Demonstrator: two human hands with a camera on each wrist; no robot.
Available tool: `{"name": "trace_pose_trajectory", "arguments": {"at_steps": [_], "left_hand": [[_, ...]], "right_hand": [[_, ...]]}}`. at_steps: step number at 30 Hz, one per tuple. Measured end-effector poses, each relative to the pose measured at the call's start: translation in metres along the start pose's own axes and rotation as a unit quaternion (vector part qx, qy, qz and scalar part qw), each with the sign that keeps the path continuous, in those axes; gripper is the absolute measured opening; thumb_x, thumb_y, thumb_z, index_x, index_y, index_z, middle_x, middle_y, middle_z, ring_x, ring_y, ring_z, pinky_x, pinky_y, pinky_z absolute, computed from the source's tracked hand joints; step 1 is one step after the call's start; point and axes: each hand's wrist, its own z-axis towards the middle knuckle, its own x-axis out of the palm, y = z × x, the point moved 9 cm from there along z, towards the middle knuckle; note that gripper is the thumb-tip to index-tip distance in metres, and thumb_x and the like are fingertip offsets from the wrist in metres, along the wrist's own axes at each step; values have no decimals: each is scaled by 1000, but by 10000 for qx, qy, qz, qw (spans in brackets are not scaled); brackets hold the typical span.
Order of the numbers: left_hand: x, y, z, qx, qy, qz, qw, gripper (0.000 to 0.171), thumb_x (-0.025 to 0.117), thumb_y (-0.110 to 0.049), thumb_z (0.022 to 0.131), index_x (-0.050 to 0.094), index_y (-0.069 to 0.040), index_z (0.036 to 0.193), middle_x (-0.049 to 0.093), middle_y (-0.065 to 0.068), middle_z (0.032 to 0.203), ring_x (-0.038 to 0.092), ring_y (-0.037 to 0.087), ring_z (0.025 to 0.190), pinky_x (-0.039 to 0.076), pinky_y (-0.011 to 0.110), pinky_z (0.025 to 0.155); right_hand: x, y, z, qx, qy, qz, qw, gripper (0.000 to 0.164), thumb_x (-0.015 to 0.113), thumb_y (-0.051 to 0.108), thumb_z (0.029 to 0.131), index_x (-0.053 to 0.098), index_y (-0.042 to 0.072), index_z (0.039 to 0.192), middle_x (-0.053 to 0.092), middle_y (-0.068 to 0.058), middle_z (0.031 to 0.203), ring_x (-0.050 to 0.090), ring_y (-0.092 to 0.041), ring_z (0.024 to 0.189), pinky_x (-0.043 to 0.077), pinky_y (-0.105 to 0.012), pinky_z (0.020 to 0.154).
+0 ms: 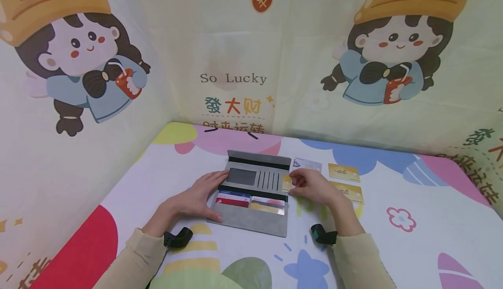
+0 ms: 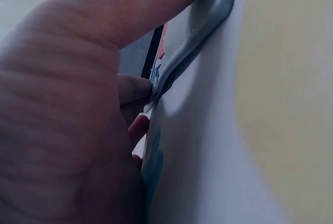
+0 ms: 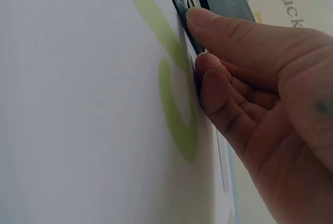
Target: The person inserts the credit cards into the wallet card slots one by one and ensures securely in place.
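Observation:
A grey card wallet [image 1: 251, 225] lies unfolded on the table, its flap raised at the far side. My left hand [image 1: 198, 195] holds its left side, thumb over the near-left part and fingers at the far-left edge. At the wallet's right side, a gold card [image 1: 287, 183] sits partly in a slot of the upper panel. My right hand [image 1: 314, 186] pinches that card's outer edge between thumb and fingers; the right wrist view shows the thumb [image 3: 229, 31] at the wallet's edge, the card mostly hidden. A red card [image 1: 232, 202] and a gold-edged card [image 1: 267, 208] fill the lower pockets.
Right of the wallet lie a silver card [image 1: 308, 165], a gold card [image 1: 343, 173] and another gold card [image 1: 351, 192], partly behind my right hand. A patterned cloth [image 1: 401, 245] covers the table. Printed sheets [image 1: 306, 62] stand behind and at the left.

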Motion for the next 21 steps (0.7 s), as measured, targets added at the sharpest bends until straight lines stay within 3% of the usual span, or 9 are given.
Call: {"name": "trace_pose_trajectory", "arguments": {"at_steps": [21], "left_hand": [[0, -1, -2, 25, 30, 20, 10000, 118, 84, -56, 71, 26, -6, 160, 21, 9, 166, 18, 35, 148, 20, 63, 116]], "right_hand": [[6, 7, 4, 58, -39, -309, 9995, 39, 78, 7, 88, 64, -6, 122, 60, -3, 91, 56, -20, 84, 52, -35, 79]]}}
